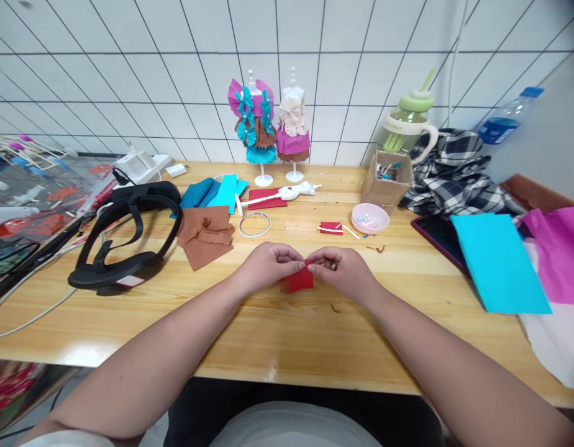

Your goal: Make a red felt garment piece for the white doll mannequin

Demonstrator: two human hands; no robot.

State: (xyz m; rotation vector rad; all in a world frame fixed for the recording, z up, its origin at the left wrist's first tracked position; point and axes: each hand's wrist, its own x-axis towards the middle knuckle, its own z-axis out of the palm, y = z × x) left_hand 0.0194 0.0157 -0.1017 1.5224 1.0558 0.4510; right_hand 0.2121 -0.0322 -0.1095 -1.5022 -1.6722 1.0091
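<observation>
Between my two hands hangs a small piece of red crepe paper (300, 282), just above the table, with a brownish strip at its left edge. My left hand (273, 266) pinches its top edge between thumb and forefinger. My right hand (343, 273) pinches the same edge a little to the right, the fingertips of both hands nearly touching. Beyond them lie a small red piece with white strips (331, 228) and a white ring (255, 225). A white mini dress form (296, 191) lies on its side over a red sheet (263, 199).
Two dressed mini mannequins (256, 121) stand by the tiled wall. Brown paper (205, 239) and a black headset (123, 242) lie left. Right are a pink bowl (370, 218), a cardboard box (387, 183), a green-lidded bottle (408, 121), blue paper (501, 264) and a plaid cloth (455, 174).
</observation>
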